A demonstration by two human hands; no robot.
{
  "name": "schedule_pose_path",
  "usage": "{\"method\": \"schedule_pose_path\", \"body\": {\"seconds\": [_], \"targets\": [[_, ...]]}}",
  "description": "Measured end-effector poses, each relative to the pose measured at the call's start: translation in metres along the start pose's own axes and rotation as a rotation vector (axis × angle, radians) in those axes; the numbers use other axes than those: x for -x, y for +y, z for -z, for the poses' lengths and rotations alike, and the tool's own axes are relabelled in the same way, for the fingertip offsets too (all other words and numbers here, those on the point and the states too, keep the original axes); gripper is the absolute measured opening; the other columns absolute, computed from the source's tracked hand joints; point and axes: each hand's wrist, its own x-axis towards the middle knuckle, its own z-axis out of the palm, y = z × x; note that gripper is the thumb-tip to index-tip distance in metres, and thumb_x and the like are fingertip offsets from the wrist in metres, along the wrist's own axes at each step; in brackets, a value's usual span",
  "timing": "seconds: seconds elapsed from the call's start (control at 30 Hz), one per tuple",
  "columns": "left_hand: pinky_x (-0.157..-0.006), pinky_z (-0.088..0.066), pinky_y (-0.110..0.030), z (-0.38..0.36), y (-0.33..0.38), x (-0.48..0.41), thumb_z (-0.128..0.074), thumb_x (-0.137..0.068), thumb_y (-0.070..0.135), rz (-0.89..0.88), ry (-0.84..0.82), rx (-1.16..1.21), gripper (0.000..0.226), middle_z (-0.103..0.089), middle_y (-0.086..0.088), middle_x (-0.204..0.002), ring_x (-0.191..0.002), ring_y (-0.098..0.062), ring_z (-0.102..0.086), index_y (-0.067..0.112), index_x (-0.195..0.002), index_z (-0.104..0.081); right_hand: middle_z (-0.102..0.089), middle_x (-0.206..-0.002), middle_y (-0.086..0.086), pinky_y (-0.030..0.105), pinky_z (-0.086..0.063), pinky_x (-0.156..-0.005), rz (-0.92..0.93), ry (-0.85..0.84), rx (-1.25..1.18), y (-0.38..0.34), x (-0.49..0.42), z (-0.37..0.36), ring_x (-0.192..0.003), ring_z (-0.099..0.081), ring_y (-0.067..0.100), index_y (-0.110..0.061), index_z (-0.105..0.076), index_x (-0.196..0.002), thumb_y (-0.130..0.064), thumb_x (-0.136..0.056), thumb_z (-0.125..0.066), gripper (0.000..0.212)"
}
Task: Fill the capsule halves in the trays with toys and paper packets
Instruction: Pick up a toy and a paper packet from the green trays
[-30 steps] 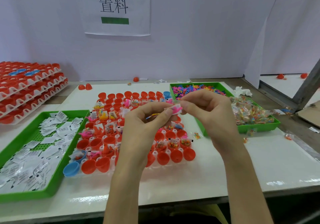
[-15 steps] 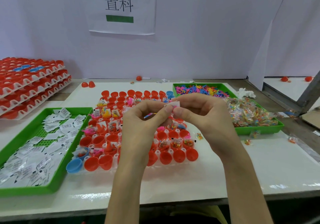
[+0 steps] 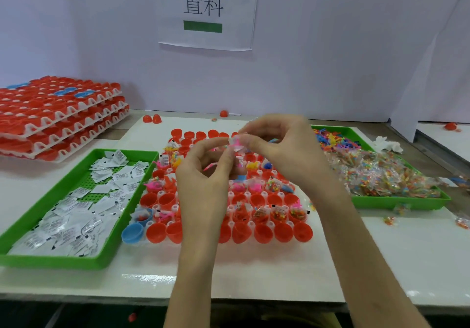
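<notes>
Lifted slightly over the capsule tray (image 3: 250,224), left hand (image 3: 203,182) and right hand (image 3: 287,149) both pinch one pink toy (image 3: 235,142) between thumb and forefinger tips.

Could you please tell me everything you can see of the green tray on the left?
The left green tray is a shallow rectangular plastic-looking bin with a raised rim and a perforated floor. It lies flat on the white table, left of the red capsule halves, holding loose white paper packets with black print.
</notes>
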Motion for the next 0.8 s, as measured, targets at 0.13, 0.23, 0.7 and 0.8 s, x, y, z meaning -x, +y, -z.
{"method": "schedule_pose_path", "body": {"seconds": [0.13,0.23,0.7,0.8], "targets": [[-0.068,-0.058,-0.022,0.02,-0.002,-0.006,-0.065,-0.095,0.011,-0.014,0.202,0.028,0.016,-0.073,0.002,-0.078,-0.068,-0.011,-0.073,0.026,-0.097,-0.07,-0.072,-0.08,-0.014,0.008,-0.049,-0.067,0.069,-0.082,0.248,0.012,-0.054,-0.028,-0.071,-0.064,-0.005,-0.022,-0.077,-0.089,-0.029,-0.083,-0.08,0.01],[-0.067,-0.057,-0.024,0.039,0.002,-0.013,-0.062,-0.094,0.006,-0.038,0.339,0.082,0.019,-0.07,0.003,-0.072,-0.065,-0.014,-0.07,0.024,-0.091,-0.07,-0.072,-0.084,-0.011,0.031,-0.054,-0.087,0.116,-0.229,0.42,0.027,-0.09,-0.055,-0.075,-0.063,0.001,-0.021,-0.077,-0.092,-0.03,-0.085,-0.078,0.011],[-0.064,-0.054,-0.023,0.069,-0.001,-0.018,-0.057,-0.094,0.0,-0.057,0.445,0.107,0.02,-0.065,0.006,-0.065,-0.057,-0.01,-0.065,0.017,-0.089,-0.066,-0.064,-0.085,-0.012,0.038,-0.031,-0.102,0.211,-0.451,0.77,0.061,-0.128,-0.12,-0.087,-0.056,0.01,-0.022,-0.076,-0.092,-0.021,-0.089,-0.071,0.006],[-0.064,-0.054,-0.022,0.072,-0.002,-0.017,-0.057,-0.093,0.0,-0.048,0.452,0.092,0.017,-0.065,0.007,-0.065,-0.058,-0.01,-0.065,0.015,-0.091,-0.066,-0.071,-0.092,-0.007,0.041,-0.032,-0.104,0.16,-0.47,0.775,0.065,-0.126,-0.125,-0.09,-0.056,0.011,-0.019,-0.078,-0.093,-0.017,-0.09,-0.069,0.009]]}}
